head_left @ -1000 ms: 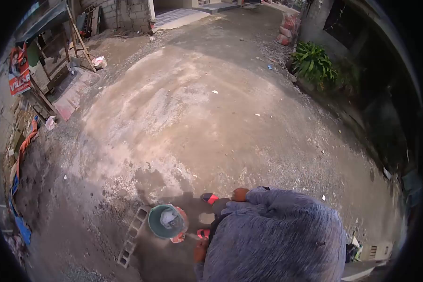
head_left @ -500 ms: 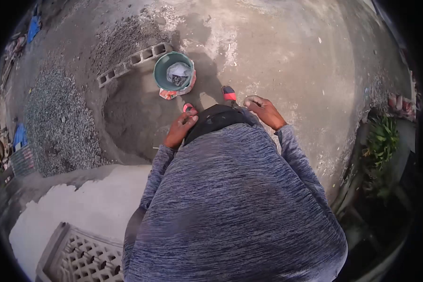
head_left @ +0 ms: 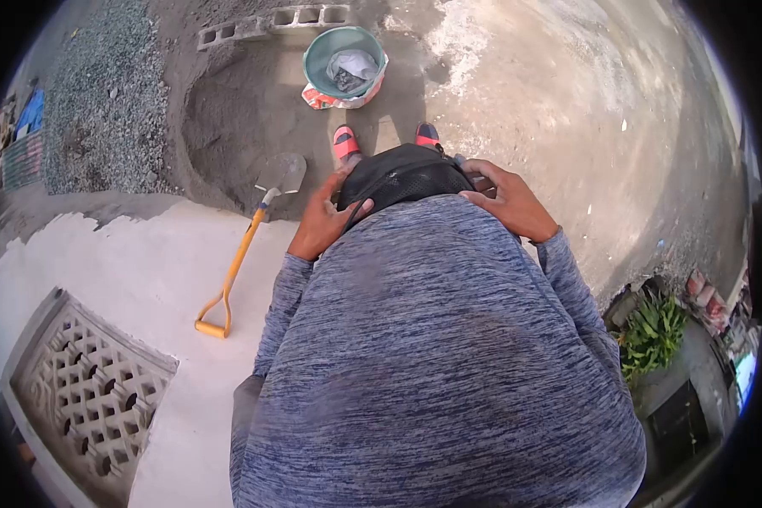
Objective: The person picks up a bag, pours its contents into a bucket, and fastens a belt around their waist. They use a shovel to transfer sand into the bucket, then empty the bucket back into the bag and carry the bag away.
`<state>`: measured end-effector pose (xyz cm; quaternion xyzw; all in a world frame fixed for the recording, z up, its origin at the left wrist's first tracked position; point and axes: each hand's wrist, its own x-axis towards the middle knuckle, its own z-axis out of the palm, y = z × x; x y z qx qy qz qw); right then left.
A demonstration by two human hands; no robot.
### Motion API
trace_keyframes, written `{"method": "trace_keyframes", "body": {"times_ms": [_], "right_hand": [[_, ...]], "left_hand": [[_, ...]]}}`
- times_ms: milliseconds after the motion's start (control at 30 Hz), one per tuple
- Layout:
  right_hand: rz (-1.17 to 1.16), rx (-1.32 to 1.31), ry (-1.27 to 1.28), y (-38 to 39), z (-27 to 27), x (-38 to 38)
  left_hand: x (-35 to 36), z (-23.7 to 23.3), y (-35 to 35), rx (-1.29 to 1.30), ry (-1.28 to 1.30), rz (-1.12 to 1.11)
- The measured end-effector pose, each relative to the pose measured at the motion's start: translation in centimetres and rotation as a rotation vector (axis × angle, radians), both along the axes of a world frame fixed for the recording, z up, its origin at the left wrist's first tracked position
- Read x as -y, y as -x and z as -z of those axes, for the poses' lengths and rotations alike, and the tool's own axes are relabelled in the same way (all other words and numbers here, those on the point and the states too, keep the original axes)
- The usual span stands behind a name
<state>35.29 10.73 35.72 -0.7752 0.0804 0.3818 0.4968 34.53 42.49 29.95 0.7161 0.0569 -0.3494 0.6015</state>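
I look straight down my grey-blue long-sleeved top. My left hand (head_left: 323, 218) rests on the left side of a black waist pouch (head_left: 402, 176) at my front, fingers curled on its edge. My right hand (head_left: 510, 199) lies on the pouch's right side, fingers spread over it. Below the pouch my feet in red sandals (head_left: 345, 142) stand on damp sand. A green bucket (head_left: 344, 63) holding a crumpled bag stands just ahead of my feet. A shovel with a yellow handle (head_left: 244, 252) lies on the ground to my left.
A sand heap (head_left: 229, 127) and a gravel pile (head_left: 102, 102) lie to the left, with a hollow concrete block (head_left: 273, 20) beyond the bucket. A patterned vent block (head_left: 80, 394) lies on the pale slab at lower left. A green plant (head_left: 652, 334) grows at right.
The view has swung further down and round; the bucket has shifted up the frame and the shovel has come into sight. Both hands have moved from beside the pouch onto it.
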Motion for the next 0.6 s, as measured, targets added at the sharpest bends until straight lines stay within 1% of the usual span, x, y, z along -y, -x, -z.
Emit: {"method": "trace_keyframes", "body": {"times_ms": [33, 100, 167, 300, 333, 367, 400, 467, 533, 600], "right_hand": [[-0.013, 0.000, -0.003, -0.4, -0.1, 0.1], [-0.128, 0.017, 0.036, -1.0, -0.2, 0.3], [-0.188, 0.036, 0.074, -1.3, -0.2, 0.4], [-0.333, 0.026, 0.141, -2.2, -1.0, 0.7], [-0.340, 0.025, 0.138, -2.1, -0.9, 0.9], [-0.370, 0.126, 0.151, -2.0, -0.7, 1.0], [-0.398, 0.226, 0.164, -1.8, -0.6, 1.0], [-0.401, 0.192, 0.184, -1.7, -0.3, 0.7], [-0.404, 0.161, 0.205, -1.6, 0.0, 0.3], [-0.319, 0.302, 0.164, -1.4, 0.3, 0.0]], "left_hand": [[0.0, 0.2, 0.3, -0.003, 0.032, -0.042], [0.2, 0.0, 0.9, -0.007, 0.060, -0.097], [0.5, -0.4, 1.5, -0.085, 0.055, -0.178], [0.9, 0.0, 3.5, -0.108, 0.010, -0.195], [1.4, 0.2, 4.2, -0.008, -0.017, -0.202], [2.0, 0.1, 4.4, 0.093, -0.044, -0.206], [2.4, -0.1, 4.5, 0.090, -0.047, -0.209], [3.0, -0.5, 4.5, 0.131, -0.134, -0.221], [3.1, -0.2, 4.3, 0.092, -0.186, -0.201], [3.3, -0.1, 3.6, 0.053, -0.236, -0.181]]}}
